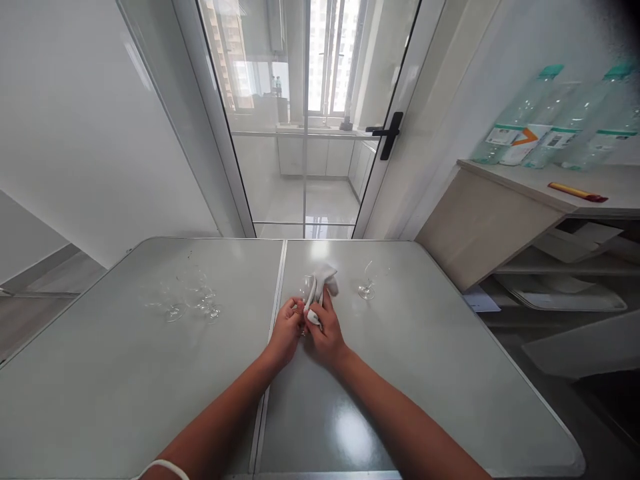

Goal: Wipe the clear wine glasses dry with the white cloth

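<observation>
Near the table's centre seam, my left hand (287,328) is closed around the lower part of a clear stemmed glass (306,285). My right hand (326,331) grips a white cloth (325,275) and presses it against the side of that glass. Fingers and cloth hide much of the glass. To the right of my hands a clear stemmed glass (367,289) stands on the table. Several more clear glasses (203,297) are grouped on the left half; their outlines are faint.
The grey-green table (165,400) has a metal edge and a seam down its middle. A glass door (305,153) with a black handle (390,133) stands beyond it. At right, a shelf unit (510,213) bears several plastic bottles (545,127) and a yellow-red packet (576,192).
</observation>
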{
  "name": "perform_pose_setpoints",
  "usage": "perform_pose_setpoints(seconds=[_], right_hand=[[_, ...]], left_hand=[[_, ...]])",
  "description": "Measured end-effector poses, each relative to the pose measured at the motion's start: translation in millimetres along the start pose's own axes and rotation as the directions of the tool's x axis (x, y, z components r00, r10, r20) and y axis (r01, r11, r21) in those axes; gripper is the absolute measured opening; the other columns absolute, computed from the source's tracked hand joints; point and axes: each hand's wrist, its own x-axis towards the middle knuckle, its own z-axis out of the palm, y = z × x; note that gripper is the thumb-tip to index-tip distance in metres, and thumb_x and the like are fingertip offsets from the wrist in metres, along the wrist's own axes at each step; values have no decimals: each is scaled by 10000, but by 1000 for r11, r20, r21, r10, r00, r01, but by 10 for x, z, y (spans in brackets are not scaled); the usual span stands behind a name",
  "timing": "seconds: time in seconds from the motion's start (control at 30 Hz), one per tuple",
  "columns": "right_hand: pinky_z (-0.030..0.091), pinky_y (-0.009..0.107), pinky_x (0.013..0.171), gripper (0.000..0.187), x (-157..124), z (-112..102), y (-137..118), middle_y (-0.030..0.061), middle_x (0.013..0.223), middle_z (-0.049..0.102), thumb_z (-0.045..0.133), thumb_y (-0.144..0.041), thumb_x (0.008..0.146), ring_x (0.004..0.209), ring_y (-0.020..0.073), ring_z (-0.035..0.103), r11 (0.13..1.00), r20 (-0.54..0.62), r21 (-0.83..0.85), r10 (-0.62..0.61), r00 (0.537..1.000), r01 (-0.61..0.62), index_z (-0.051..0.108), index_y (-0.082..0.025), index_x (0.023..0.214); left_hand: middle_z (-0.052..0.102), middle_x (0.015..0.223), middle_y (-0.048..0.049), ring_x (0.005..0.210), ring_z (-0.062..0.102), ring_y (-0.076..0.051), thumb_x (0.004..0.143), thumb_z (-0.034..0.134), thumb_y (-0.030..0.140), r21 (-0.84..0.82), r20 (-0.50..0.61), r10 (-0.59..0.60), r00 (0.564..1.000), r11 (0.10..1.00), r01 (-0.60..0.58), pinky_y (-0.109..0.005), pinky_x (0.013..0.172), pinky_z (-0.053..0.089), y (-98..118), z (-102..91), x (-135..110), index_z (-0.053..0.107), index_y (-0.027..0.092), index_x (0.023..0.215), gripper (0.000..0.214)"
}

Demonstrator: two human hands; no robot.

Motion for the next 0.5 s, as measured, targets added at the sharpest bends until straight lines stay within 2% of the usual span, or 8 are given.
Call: perform_pose_setpoints(seconds=[0.07, 0.17, 0.23, 0.3, 0.33, 0.4, 0.43, 0.5], right_hand=[[294, 545, 1135, 81, 32, -25, -32, 118, 1366, 568, 595, -251, 883, 1329, 347, 432, 973, 100, -177, -130, 987, 146, 675, -245, 868], [238, 560, 1159, 137, 84, -82, -75, 94, 1207, 664, 617, -189, 817, 1238, 343, 482, 914, 222, -324, -178, 959, 245, 680, -266, 910], [283, 534, 1118, 139, 101, -126, -77, 87, 1048, 679, 625, -187, 807, 1136, 329, 515, 903, 139, -391, -132, 981, 177, 679, -265, 909], [363, 477, 1014, 49, 111, -174, -43, 75, 921, 653, 641, -211, 801, 1024, 309, 532, 919, -38, -393, -48, 998, 29, 656, -250, 825], [398, 437, 932, 57, 119, -199, -15, 59, 837, 626, 642, -236, 809, 937, 287, 539, 935, -123, -349, 17, 992, -60, 627, -244, 754], [409, 363, 756, 240, 147, -250, 49, 12, 664, 527, 614, -302, 853, 740, 226, 507, 962, -249, -139, 195, 949, -234, 545, -237, 633], [398, 339, 694, 291, 167, -271, 77, -5, 617, 488, 604, -335, 870, 677, 204, 484, 954, -270, 37, 295, 916, -297, 521, -237, 609], [400, 317, 632, 316, 210, -290, 104, -16, 613, 494, 604, -400, 877, 634, 184, 480, 856, -247, 397, 447, 859, -331, 520, -236, 620]], left_hand=[[553, 635, 51, 532, 501, -110, 826, 659, 333, 167, -16, 50, 999, 985, -47, -217, 520, 373, -8, -23, 5, 508, 207, 851, 198], [570, 608, 32, 536, 514, -144, 730, 637, 173, 450, -8, 170, 985, 881, -148, -241, 519, 349, -22, -85, -1, 537, 210, 804, 129], [590, 621, 16, 548, 538, -165, 712, 623, 121, 602, 56, 252, 966, 763, -234, -256, 532, 338, -25, -126, -22, 558, 219, 828, 165], [614, 661, -3, 556, 556, -176, 750, 618, 119, 729, 181, 320, 930, 592, -345, -266, 543, 325, -25, -157, -50, 570, 231, 863, 166], [622, 678, -11, 553, 559, -177, 780, 621, 138, 768, 251, 334, 909, 503, -396, -269, 543, 317, -24, -169, -64, 572, 235, 867, 139], [640, 707, -26, 559, 567, -178, 830, 639, 191, 788, 344, 330, 879, 408, -461, -271, 545, 314, -21, -185, -81, 577, 236, 877, 91], [645, 716, -27, 567, 572, -178, 849, 645, 217, 783, 359, 328, 874, 404, -473, -269, 550, 324, -19, -188, -83, 579, 237, 905, 88], [629, 700, -1, 573, 569, -168, 878, 650, 258, 743, 323, 335, 885, 489, -457, -259, 569, 354, -19, -182, -76, 569, 237, 1017, 163]])
